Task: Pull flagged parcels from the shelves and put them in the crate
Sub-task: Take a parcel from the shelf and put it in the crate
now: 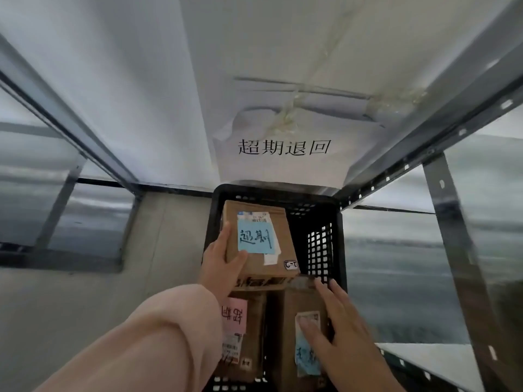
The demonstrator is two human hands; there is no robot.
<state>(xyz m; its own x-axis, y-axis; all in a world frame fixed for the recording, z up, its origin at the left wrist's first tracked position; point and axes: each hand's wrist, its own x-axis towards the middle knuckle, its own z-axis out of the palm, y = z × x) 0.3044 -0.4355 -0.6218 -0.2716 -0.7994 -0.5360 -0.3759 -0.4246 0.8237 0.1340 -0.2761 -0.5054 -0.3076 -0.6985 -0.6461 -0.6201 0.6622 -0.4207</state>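
A black plastic crate sits below me, under a paper sign with printed characters. My left hand grips the left side of a cardboard parcel with a blue handwritten note, held inside the crate's far half. Two more parcels lie in the near half: one with a pink note on the left, one with a blue note on the right. My right hand rests flat on that right parcel, fingers spread.
Grey metal shelf uprights and beams frame both sides. A white shelf board shows at the lower right. A beige floor lies to the crate's left. The white sign hangs above the crate's far rim.
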